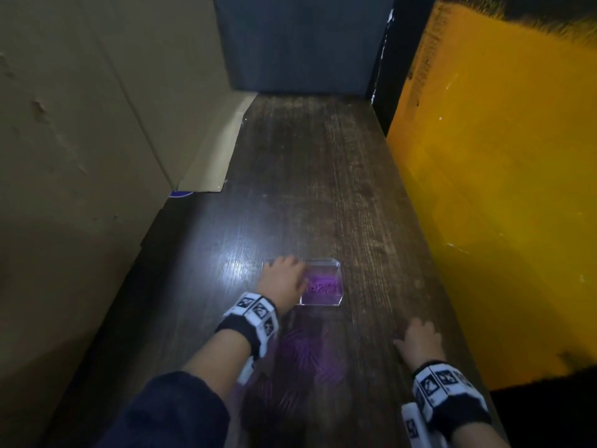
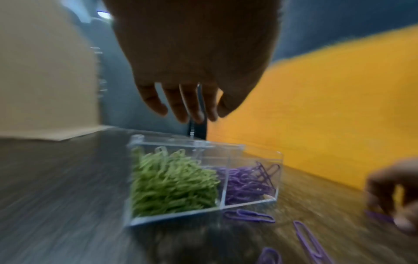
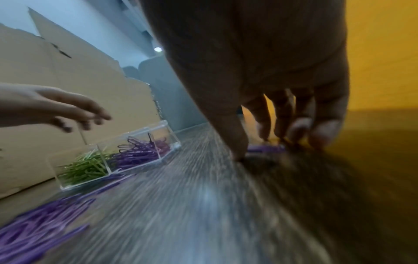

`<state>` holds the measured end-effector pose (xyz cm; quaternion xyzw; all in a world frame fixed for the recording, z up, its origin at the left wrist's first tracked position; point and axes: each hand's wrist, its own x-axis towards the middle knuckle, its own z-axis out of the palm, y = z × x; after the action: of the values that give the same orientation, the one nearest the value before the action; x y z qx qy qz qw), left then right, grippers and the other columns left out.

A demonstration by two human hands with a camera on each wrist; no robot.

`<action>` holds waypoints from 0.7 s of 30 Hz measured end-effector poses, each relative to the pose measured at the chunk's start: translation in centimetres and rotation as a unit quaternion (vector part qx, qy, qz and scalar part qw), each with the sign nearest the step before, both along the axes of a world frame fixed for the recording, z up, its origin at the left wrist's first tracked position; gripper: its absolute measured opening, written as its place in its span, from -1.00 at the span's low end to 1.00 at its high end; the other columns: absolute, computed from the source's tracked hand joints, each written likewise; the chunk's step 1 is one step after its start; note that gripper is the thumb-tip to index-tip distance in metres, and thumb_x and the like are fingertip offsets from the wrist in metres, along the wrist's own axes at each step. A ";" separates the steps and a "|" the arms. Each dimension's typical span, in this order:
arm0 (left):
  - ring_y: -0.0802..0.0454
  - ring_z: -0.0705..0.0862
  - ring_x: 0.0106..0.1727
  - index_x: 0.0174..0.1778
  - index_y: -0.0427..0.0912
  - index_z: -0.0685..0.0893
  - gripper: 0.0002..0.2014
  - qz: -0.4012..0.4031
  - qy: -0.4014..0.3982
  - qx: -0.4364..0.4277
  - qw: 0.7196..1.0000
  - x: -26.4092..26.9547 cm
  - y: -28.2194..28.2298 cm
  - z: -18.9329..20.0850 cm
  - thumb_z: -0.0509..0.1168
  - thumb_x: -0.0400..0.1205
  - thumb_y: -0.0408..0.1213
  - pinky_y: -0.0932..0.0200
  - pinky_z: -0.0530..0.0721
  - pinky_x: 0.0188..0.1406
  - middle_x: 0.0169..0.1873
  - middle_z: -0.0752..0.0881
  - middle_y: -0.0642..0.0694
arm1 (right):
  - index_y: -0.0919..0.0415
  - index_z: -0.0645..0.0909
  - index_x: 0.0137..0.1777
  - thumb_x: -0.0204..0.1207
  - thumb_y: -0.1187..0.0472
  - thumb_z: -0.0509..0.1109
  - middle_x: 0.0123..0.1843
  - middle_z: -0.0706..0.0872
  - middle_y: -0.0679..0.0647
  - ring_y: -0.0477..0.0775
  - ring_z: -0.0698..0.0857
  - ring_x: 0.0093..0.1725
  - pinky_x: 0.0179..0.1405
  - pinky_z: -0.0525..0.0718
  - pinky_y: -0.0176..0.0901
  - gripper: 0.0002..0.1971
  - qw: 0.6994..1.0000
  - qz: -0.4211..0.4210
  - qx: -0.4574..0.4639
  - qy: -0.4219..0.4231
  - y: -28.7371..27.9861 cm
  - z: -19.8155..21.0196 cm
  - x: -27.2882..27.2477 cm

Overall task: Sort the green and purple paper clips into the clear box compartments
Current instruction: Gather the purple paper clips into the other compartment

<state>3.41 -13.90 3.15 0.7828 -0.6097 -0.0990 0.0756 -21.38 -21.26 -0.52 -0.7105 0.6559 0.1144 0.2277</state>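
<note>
Nearest the head camera, two forearms with black-and-white marker wristbands, reaching out over a dark wood-grain bench (image 1: pixel 323 176) hemmed in by a tan cardboard wall (image 1: pixel 80 130) on the left and a yellow panel (image 1: pixel 491 205) on the right. Just ahead of them, near the bench's front edge, a loose scatter of purple wire paper clips (image 3: pixel 34 230), blurred but many, evidently the stock not yet sorted. Further in, about midway across the bench, a small clear plastic two-compartment box (image 2: pixel 251 201): green paper clips (image 2: pixel 172 182) heaped in its left compartment, purple ones (image 2: pixel 246 182) in its right, with no green visible outside the box, so probably only purple remains. Left hand (image 1: pixel 282 279) poised above the green side, fingers (image 2: pixel 156 101) straight, slightly spread and holding nothing, apparently either just emptied or ready to steady the box. Right hand (image 1: pixel 420 339) down on the bench toward the right edge, well apart from the box, fingertips (image 3: pixel 316 135) curled onto a stray purple clip (image 3: pixel 267 148) lying flat on the wood; whether already pinched or only pressed, cannot tell through the blur. Likely a thin flat clip needing a nail-edge lift or a slide before it comes up.
</note>
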 end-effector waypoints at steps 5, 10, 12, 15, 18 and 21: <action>-0.17 0.56 0.25 0.22 -0.16 0.58 -0.73 0.271 0.096 -0.030 0.957 2.8 7.4 -1.5 0.16 0.62 -0.26 0.00 0.53 0.16 0.23 0.57 -0.19 | 0.38 0.58 0.16 0.60 0.23 0.25 0.19 0.66 0.26 0.24 0.64 0.19 0.15 0.59 -0.04 -0.75 0.999 0.051 0.004 -0.016 1.2 -1.7 1.4; -0.25 0.42 0.40 0.39 -0.24 0.43 -0.56 0.392 0.101 0.124 0.906 0.8 13.1 -4.0 0.06 0.69 -0.04 -0.05 0.45 0.34 0.37 0.42 -0.28 | 0.38 0.64 0.13 0.56 0.25 0.26 0.17 0.70 0.28 0.23 0.68 0.19 0.10 0.61 -0.11 -0.75 0.985 0.163 -0.010 -0.046 4.0 -2.0 5.7; -0.28 0.40 0.42 0.42 -0.25 0.39 -0.51 0.389 0.118 0.134 0.904 -1.0 14.0 -5.0 0.07 0.68 0.00 -0.04 0.42 0.39 0.41 0.38 -0.30 | 0.38 0.64 0.11 0.56 0.24 0.26 0.18 0.69 0.30 0.23 0.68 0.19 0.11 0.60 -0.11 -0.74 0.973 0.220 -0.014 -0.063 5.4 -1.9 7.4; -0.28 0.41 0.41 0.39 -0.22 0.41 -0.43 0.344 0.148 0.116 0.920 -3.3 13.8 -5.7 0.17 0.60 0.13 0.01 0.39 0.41 0.39 0.38 -0.29 | 0.32 0.57 0.25 0.59 0.14 0.24 0.31 0.61 0.25 0.19 0.57 0.32 0.30 0.49 -0.12 -0.67 0.950 0.285 -0.039 -0.123 5.9 -1.3 9.3; -0.20 0.34 0.45 0.45 -0.13 0.33 -0.22 0.293 0.179 0.129 0.930 -4.7 13.3 -5.4 0.31 0.43 0.28 0.05 0.35 0.45 0.40 0.33 -0.21 | 0.23 0.21 0.58 0.62 -0.03 0.18 0.60 0.28 0.16 0.15 0.26 0.58 0.57 0.27 0.01 -0.40 0.921 0.378 -0.016 -0.097 5.0 -1.1 10.4; -0.14 0.30 0.44 0.48 -0.01 0.28 -0.13 0.215 0.177 0.157 0.947 -5.9 13.1 -5.5 0.41 0.32 0.27 0.02 0.39 0.45 0.38 0.29 -0.16 | 0.16 -0.03 0.64 0.60 -0.16 0.13 0.69 -0.01 0.09 0.16 -0.01 0.67 0.63 0.15 0.14 -0.27 0.891 0.454 0.014 -0.007 5.3 -1.5 10.6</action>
<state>-2.51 -0.75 -2.36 0.8672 -0.3802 -0.3120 0.0777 -10.79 -15.94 -2.00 -0.9285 0.2584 0.2093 0.1652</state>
